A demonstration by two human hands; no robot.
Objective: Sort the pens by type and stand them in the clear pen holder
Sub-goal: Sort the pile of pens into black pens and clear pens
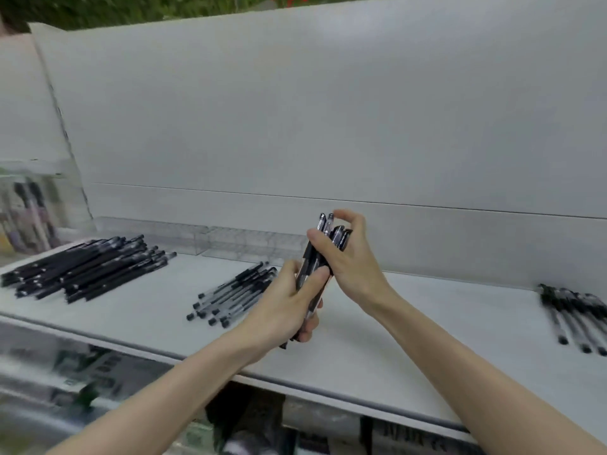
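Several pens (341, 239) are gripped upright in a bundle above the shelf (427, 323), with the left hand (289, 303) curled round the lower end and the right hand (348, 254) round the upper. A black pile (88, 267), a middle pile (233, 290) and a right pile (574, 310) are laid flat on it, with the holder (256, 241) behind.
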